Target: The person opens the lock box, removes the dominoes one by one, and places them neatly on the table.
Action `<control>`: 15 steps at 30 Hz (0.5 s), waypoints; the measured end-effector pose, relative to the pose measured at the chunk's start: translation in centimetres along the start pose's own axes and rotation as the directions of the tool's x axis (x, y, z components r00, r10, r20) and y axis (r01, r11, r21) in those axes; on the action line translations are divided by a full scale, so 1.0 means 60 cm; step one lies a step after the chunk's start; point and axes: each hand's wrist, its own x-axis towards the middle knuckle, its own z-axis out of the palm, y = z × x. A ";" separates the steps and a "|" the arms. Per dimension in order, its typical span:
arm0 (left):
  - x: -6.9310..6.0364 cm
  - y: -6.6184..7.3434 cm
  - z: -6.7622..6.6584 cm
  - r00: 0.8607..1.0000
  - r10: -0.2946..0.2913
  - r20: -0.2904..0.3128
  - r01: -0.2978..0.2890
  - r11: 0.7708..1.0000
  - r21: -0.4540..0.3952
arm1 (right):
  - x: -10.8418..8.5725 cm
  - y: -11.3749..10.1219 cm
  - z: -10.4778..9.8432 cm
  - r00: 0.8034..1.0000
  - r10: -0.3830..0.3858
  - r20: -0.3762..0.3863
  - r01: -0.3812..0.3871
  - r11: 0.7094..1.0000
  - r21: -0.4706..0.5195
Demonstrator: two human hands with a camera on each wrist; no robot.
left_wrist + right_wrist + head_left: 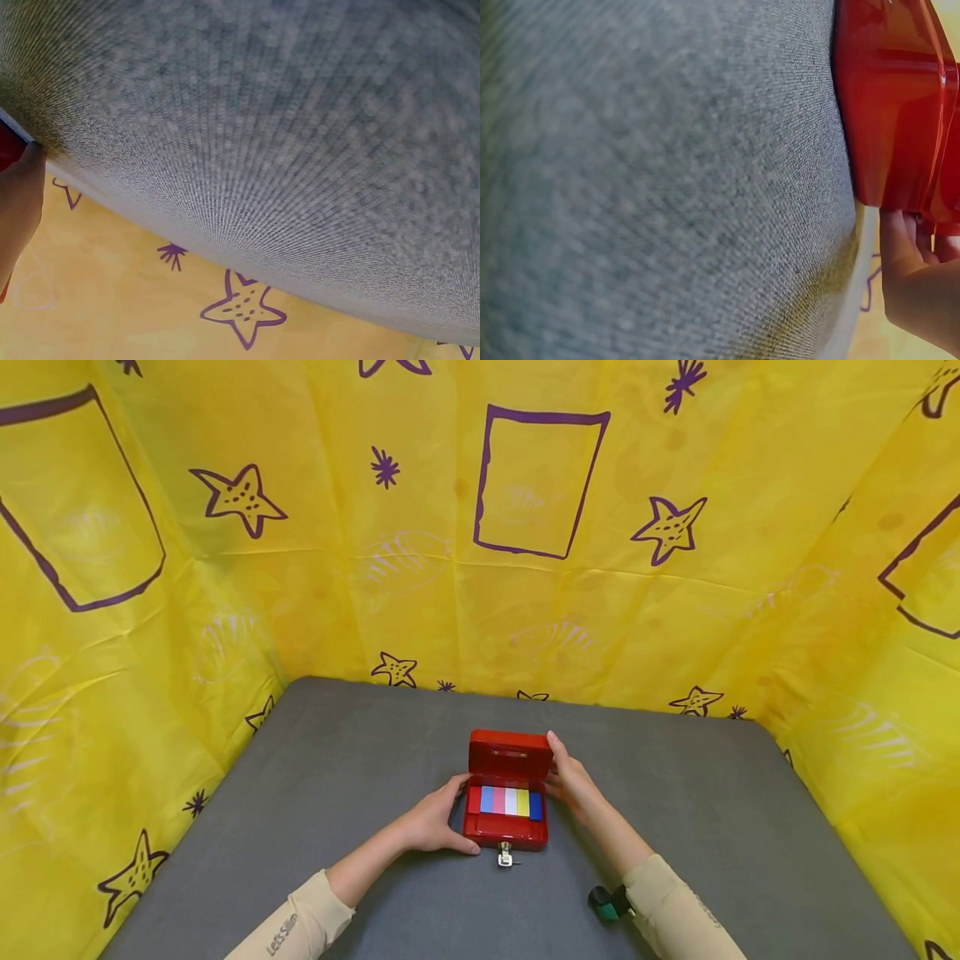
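Note:
A red metal box (487, 828) stands on the table with its lid (510, 740) raised. Inside lies a row of coloured blocks (498, 801), and a silver key (505, 860) sticks out at the front. The left hand (433, 821) grips the box's left side, thumb at the front corner and fingers toward the back; part of this hand (19, 202) shows in the left wrist view. On the right, the other hand (576, 783) holds the box near the hinge, thumb against the lid's edge. The right wrist view shows its fingers (919, 277) at the red wall (892, 112).
The dark grey table (360, 735) extends around the box. Yellow cloth (427, 610) with purple drawings rises behind the table and along both sides. A black and green item (609, 903) sits at the right wrist, by the sleeve.

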 end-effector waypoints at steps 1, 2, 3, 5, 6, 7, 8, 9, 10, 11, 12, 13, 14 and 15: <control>0.000 0.000 0.000 1.000 -0.002 0.000 0.002 1.000 0.000 | 0.001 0.000 0.000 1.000 0.006 -0.004 -0.006 1.000 -0.004; 0.000 0.000 0.000 1.000 -0.004 -0.001 0.004 1.000 -0.001 | 0.002 0.000 0.000 1.000 0.010 -0.006 -0.010 1.000 -0.007; 0.000 0.000 0.001 1.000 -0.007 -0.001 0.007 1.000 -0.002 | 0.002 0.000 0.001 1.000 0.015 -0.008 -0.015 1.000 -0.010; 0.000 0.000 0.001 1.000 -0.011 -0.002 0.011 1.000 0.000 | 0.005 0.000 0.001 0.999 0.027 -0.016 -0.027 1.000 -0.013; 0.000 0.000 0.001 1.000 -0.012 -0.003 0.012 1.000 0.002 | 0.005 0.000 0.001 1.000 0.026 -0.015 -0.026 1.000 -0.017; 0.000 0.000 0.001 1.000 -0.011 -0.003 0.011 1.000 0.003 | 0.005 0.000 0.001 1.000 0.023 -0.012 -0.023 1.000 -0.020; 0.000 0.000 0.001 1.000 -0.012 -0.003 0.012 1.000 0.004 | 0.005 0.001 0.001 1.000 0.021 -0.010 -0.021 1.000 -0.018; 0.000 0.000 0.001 1.000 -0.011 -0.003 0.011 1.000 0.006 | 0.005 0.001 0.001 1.000 0.020 -0.009 -0.020 1.000 -0.017; 0.000 0.000 0.001 1.000 -0.010 -0.002 0.010 1.000 0.007 | 0.005 0.001 0.001 1.000 0.018 -0.007 -0.018 1.000 -0.016; 0.000 0.000 0.001 1.000 -0.009 -0.001 0.009 1.000 0.008 | 0.005 0.002 0.001 1.000 0.017 -0.007 -0.017 1.000 -0.014; 0.000 0.000 0.001 1.000 -0.009 -0.001 0.009 1.000 0.008 | 0.005 0.002 0.001 1.000 0.014 -0.006 -0.015 1.000 -0.017; 0.000 0.000 0.000 1.000 -0.008 0.000 0.008 1.000 0.006 | 0.005 0.002 0.001 1.000 0.014 -0.005 -0.014 1.000 -0.015; 0.000 0.000 0.000 1.000 -0.008 0.000 0.008 1.000 0.006 | 0.006 0.002 0.001 1.000 0.012 -0.004 -0.012 1.000 -0.017; 0.000 0.000 0.000 1.000 -0.009 0.000 0.009 1.000 0.005 | 0.006 0.002 0.001 1.000 0.015 -0.008 -0.015 1.000 -0.018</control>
